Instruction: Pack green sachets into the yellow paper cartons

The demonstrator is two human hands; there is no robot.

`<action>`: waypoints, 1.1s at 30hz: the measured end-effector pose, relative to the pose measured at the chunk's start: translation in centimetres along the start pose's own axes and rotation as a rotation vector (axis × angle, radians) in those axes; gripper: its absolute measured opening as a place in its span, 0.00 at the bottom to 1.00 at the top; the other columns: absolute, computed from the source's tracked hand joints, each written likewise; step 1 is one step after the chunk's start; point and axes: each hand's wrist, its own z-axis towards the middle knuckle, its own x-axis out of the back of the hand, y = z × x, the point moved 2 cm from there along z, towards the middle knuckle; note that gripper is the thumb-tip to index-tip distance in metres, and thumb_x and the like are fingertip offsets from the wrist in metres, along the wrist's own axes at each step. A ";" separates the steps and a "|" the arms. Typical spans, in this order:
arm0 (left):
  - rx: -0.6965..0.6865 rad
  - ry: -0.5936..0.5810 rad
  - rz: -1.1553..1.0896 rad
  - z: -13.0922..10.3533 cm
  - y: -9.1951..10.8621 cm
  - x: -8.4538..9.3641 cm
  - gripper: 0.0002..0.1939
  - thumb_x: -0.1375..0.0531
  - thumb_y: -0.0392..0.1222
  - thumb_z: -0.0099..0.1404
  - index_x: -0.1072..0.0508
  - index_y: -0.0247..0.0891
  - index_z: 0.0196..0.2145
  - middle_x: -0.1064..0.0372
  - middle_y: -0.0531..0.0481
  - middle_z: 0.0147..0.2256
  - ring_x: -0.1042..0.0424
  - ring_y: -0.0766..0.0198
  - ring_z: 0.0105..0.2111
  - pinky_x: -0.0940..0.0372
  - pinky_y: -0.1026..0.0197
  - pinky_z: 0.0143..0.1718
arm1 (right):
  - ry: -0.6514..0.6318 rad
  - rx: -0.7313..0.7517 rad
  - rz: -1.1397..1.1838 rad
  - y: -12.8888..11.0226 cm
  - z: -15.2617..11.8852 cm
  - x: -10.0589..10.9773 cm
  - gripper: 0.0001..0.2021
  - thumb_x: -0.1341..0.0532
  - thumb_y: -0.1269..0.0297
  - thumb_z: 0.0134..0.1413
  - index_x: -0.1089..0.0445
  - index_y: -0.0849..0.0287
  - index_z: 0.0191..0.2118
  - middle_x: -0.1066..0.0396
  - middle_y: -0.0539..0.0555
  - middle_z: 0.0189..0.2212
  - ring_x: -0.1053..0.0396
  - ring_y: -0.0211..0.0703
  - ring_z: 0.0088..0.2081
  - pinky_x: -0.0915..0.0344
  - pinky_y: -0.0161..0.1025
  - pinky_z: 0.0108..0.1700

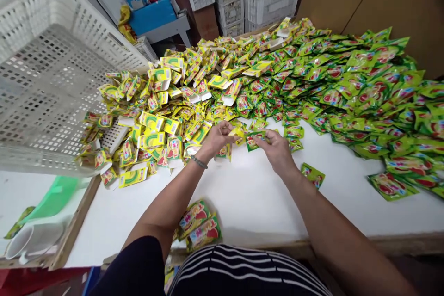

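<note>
Pinching a small yellow item (239,132), apparently a cardboard carton, in my left fingers (231,139); my right fingers (260,142) grip a glossy green packet (251,144) just beside it, over the white counter (253,189). Step, as judged: pairing them. Next move likely calls for close alignment.

hands (217,139) (276,151): 2 | packets (391,186), boxes (151,140): uncountable | bracelet (199,162): 1 | mug (33,241): 1
</note>
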 end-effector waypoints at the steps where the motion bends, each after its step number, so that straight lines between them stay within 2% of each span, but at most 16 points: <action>1: 0.023 -0.044 -0.011 -1.0 -0.1 -0.6 0.23 0.29 0.38 0.41 0.38 0.37 0.32 0.39 0.61 0.21 0.38 0.74 0.20 0.42 0.68 0.26 | -0.052 -0.003 0.015 -0.2 -0.1 -0.2 0.20 0.34 0.44 0.43 0.30 0.56 0.34 0.28 0.52 0.29 0.30 0.46 0.36 0.31 0.43 0.38; 3: 0.044 -0.077 -0.031 -2.5 -0.2 -1.4 0.21 0.30 0.39 0.43 0.36 0.36 0.32 0.37 0.59 0.22 0.37 0.74 0.22 0.42 0.68 0.26 | -0.162 -0.036 0.070 -0.5 -0.5 -0.6 0.20 0.34 0.44 0.43 0.30 0.55 0.36 0.27 0.51 0.29 0.29 0.47 0.35 0.30 0.44 0.38; 5: 0.031 -0.052 -0.062 -3.5 -0.2 -1.7 0.16 0.32 0.42 0.48 0.34 0.36 0.31 0.37 0.58 0.24 0.36 0.73 0.24 0.41 0.67 0.28 | -0.216 -0.061 0.107 -0.7 -0.9 -1.0 0.19 0.34 0.45 0.43 0.31 0.55 0.36 0.27 0.50 0.28 0.29 0.45 0.33 0.30 0.43 0.37; 8: 0.016 -0.030 -0.077 -4.2 -0.1 -1.5 0.16 0.32 0.44 0.49 0.33 0.34 0.30 0.34 0.55 0.26 0.35 0.73 0.27 0.40 0.67 0.30 | -0.167 -0.019 0.048 -0.9 -1.5 -1.3 0.18 0.33 0.48 0.42 0.32 0.55 0.34 0.28 0.50 0.27 0.29 0.45 0.32 0.32 0.42 0.36; 11: 0.037 -0.011 -0.088 -4.2 -0.3 -1.2 0.21 0.27 0.41 0.42 0.32 0.34 0.30 0.33 0.57 0.24 0.35 0.73 0.25 0.41 0.67 0.29 | -0.170 -0.022 0.044 -0.7 -1.8 -1.7 0.19 0.33 0.48 0.43 0.32 0.56 0.35 0.27 0.50 0.27 0.29 0.45 0.32 0.32 0.42 0.36; 14: 0.090 0.024 -0.139 -4.1 -0.7 -1.0 0.21 0.26 0.40 0.41 0.31 0.33 0.30 0.34 0.58 0.22 0.37 0.75 0.22 0.42 0.68 0.27 | -0.231 -0.056 0.144 -0.5 -1.9 -1.9 0.18 0.34 0.49 0.44 0.32 0.57 0.36 0.27 0.50 0.28 0.28 0.44 0.33 0.31 0.43 0.39; 18: 0.150 0.020 -0.210 -4.0 -1.2 -1.3 0.22 0.26 0.38 0.39 0.31 0.33 0.31 0.32 0.57 0.23 0.33 0.74 0.24 0.39 0.68 0.29 | -0.134 -0.055 0.143 -0.9 -1.9 -1.8 0.20 0.31 0.50 0.40 0.32 0.57 0.35 0.27 0.50 0.29 0.29 0.44 0.33 0.31 0.43 0.40; 20: 0.131 -0.006 -0.196 -3.7 -1.1 -1.2 0.23 0.26 0.37 0.39 0.31 0.33 0.31 0.31 0.56 0.25 0.31 0.73 0.25 0.38 0.68 0.30 | -0.132 -0.125 0.210 -1.1 -2.0 -1.8 0.23 0.31 0.48 0.39 0.33 0.56 0.38 0.27 0.50 0.29 0.29 0.43 0.32 0.31 0.43 0.39; 22: 0.106 -0.057 -0.124 -3.2 -0.5 -0.8 0.20 0.27 0.37 0.42 0.31 0.33 0.32 0.31 0.55 0.25 0.31 0.72 0.25 0.38 0.67 0.30 | -0.214 -0.215 0.292 -1.1 -2.0 -1.7 0.25 0.31 0.48 0.38 0.33 0.57 0.41 0.27 0.50 0.29 0.29 0.43 0.31 0.31 0.44 0.38; 24: 0.071 -0.153 0.043 -2.4 0.4 0.0 0.17 0.31 0.37 0.48 0.29 0.33 0.36 0.29 0.51 0.28 0.30 0.69 0.28 0.36 0.65 0.33 | -0.268 -0.230 0.274 -1.1 -1.8 -1.2 0.25 0.30 0.50 0.37 0.32 0.57 0.40 0.27 0.50 0.28 0.29 0.43 0.30 0.31 0.44 0.37; 25: 0.032 -0.213 0.184 -2.0 1.1 0.4 0.17 0.33 0.36 0.51 0.29 0.33 0.40 0.27 0.48 0.32 0.28 0.66 0.32 0.34 0.62 0.36 | -0.255 -0.204 0.219 -1.1 -1.7 -0.8 0.23 0.30 0.50 0.36 0.31 0.58 0.38 0.28 0.50 0.27 0.30 0.43 0.30 0.31 0.43 0.37; 27: -0.097 -0.336 0.589 -1.4 2.3 1.1 0.23 0.36 0.31 0.53 0.29 0.35 0.48 0.27 0.42 0.44 0.28 0.57 0.45 0.34 0.54 0.46 | -0.151 -0.135 0.062 -1.1 -1.2 0.0 0.21 0.30 0.49 0.37 0.31 0.58 0.34 0.29 0.49 0.25 0.31 0.43 0.29 0.32 0.43 0.36; 30: -0.309 -0.455 1.261 -1.0 2.7 1.5 0.30 0.38 0.24 0.50 0.28 0.40 0.51 0.39 0.39 0.60 0.44 0.44 0.61 0.47 0.42 0.59 | -0.004 -0.066 -0.155 -1.4 -0.8 0.8 0.21 0.33 0.47 0.40 0.30 0.58 0.34 0.29 0.51 0.25 0.33 0.44 0.30 0.35 0.42 0.35; 33: -0.443 -0.551 1.626 -1.0 1.6 0.9 0.19 0.41 0.26 0.56 0.24 0.40 0.44 0.45 0.42 0.64 0.52 0.42 0.65 0.55 0.38 0.62 | 0.034 -0.030 -0.274 -1.7 -0.8 0.8 0.23 0.36 0.44 0.42 0.30 0.59 0.37 0.29 0.53 0.27 0.33 0.45 0.30 0.36 0.43 0.35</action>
